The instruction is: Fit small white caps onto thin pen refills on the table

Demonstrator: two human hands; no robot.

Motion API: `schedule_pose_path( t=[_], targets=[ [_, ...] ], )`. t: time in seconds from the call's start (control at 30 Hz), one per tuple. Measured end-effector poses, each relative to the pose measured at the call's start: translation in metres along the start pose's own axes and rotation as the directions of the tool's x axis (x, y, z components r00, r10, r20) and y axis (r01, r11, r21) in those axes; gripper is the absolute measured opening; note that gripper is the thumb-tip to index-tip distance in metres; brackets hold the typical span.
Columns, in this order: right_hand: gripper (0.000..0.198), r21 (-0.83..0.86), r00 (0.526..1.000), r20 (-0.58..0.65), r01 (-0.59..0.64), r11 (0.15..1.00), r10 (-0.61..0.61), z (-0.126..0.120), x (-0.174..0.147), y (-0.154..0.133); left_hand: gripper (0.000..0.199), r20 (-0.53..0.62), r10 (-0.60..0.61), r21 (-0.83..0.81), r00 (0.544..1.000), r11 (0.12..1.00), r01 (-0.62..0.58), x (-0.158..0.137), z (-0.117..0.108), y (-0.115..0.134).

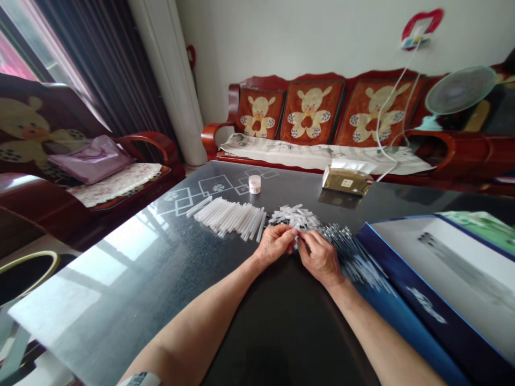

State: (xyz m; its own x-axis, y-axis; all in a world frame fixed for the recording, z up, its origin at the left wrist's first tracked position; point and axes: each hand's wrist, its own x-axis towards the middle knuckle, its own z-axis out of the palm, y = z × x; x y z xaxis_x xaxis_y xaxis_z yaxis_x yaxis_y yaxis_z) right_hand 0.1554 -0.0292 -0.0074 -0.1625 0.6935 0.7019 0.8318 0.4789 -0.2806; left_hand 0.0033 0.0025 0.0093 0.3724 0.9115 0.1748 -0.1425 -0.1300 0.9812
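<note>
My left hand (277, 244) and my right hand (321, 256) meet above the dark table, fingertips pinched close together. A small whitish piece shows between them, too small to name. Just behind my fingers lies a heap of short white tube pieces (296, 215). Left of it, a row of long white translucent tubes (231, 217) is spread side by side. Against my right hand's outer side lies a bundle of thin clear sticks with dark tips (354, 257).
A blue-edged open box (406, 284) stands at the right, with more thin sticks inside. Farther back on the glossy table (132, 268) are a small white round container (255, 184) and a gold tissue box (346, 179). A wooden sofa (217, 131) stands behind.
</note>
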Motion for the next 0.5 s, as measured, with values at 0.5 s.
schedule_pose_path(
  t=[0.5],
  targets=[
    [0.020, -0.055, 0.998, 0.004, 0.063, 0.996, -0.063, 0.009, -0.001, 0.009, 0.022, -0.274, 0.245, 0.873, 0.930, 0.469, 0.133, 0.018, -0.051, 0.027]
  ],
)
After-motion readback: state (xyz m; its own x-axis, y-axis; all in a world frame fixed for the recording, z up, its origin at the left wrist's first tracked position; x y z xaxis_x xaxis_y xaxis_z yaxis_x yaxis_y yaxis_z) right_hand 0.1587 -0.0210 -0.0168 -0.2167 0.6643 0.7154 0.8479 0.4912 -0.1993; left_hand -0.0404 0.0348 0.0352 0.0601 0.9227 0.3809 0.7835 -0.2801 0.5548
